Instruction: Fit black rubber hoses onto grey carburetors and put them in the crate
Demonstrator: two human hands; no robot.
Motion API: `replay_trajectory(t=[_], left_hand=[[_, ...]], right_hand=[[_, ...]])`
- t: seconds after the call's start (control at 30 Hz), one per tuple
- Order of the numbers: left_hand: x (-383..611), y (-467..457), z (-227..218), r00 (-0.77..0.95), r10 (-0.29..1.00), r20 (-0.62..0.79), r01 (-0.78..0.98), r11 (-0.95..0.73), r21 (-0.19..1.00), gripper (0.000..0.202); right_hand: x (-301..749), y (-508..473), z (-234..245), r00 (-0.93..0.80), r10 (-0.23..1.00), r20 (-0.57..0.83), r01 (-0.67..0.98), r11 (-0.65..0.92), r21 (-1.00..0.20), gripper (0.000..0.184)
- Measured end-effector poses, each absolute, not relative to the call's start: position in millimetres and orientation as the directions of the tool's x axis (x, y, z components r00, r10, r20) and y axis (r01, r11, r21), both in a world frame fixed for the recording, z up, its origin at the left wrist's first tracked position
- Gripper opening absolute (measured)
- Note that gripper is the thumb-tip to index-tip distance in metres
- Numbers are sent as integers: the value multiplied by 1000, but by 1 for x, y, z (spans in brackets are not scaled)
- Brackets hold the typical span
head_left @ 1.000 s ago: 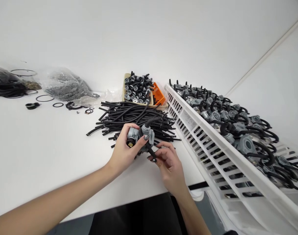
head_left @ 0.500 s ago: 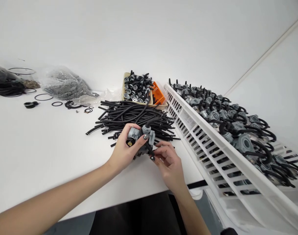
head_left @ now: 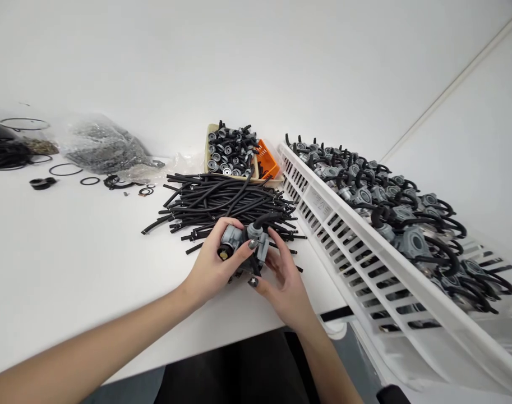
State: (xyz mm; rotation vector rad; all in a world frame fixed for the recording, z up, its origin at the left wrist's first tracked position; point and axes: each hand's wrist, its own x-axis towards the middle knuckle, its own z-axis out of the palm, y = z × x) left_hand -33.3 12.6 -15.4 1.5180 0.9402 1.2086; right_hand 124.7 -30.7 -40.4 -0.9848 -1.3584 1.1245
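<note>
One grey metal, hose-fitted part (head_left: 263,247) is gripped over the white tabletop (head_left: 91,252), left hand (head_left: 212,266) clamped on it, right hand (head_left: 286,285), fingers curled around its side (black rubber tubes (head_left: 205,197) heaped beyond).

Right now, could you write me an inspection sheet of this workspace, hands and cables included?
Surface: white table, flat.
Things handled: grey part with a black hose on top.
Clutter: black tubes piled beyond the hands; loose black rings and a filled plastic bag further left.
Hands: left hand grips the part; right hand curls by its other side, contact partly hidden.
Cables: nothing seen.
Surroundings: slotted white crate of similar parts at right; cream tray and orange basket behind.
</note>
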Motion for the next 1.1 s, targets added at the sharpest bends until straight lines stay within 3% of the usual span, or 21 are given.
replay_trajectory(t=[0.4, 1.1], left_hand=[[-32, 14, -16, 270, 923, 273, 29, -292, 956, 25], [-36, 18, -18, 366, 882, 297, 95, -353, 931, 24]], right_hand=[[127, -27, -41, -50, 981, 185, -122, 178, -976, 71], [128, -27, -41, 12, 988, 153, -75, 154, -985, 69]])
